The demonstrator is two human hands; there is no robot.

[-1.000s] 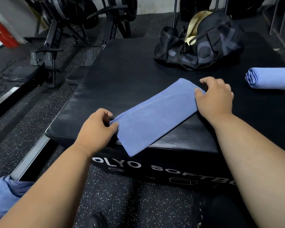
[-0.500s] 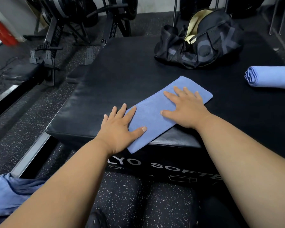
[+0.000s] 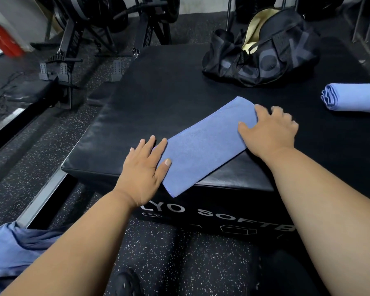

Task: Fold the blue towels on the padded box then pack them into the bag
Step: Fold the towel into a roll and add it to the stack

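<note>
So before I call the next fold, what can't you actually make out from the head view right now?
- Inside of the black bag: only a pale lining shows at its opening, so any contents are hidden.
- Second folded towel: cut off by the right edge.
- Right hand fingertips: motion-blurred, so its grip on the blue towel end is unclear.
- Blue cloth at bottom left: cut off by the edge and the left arm.
</note>
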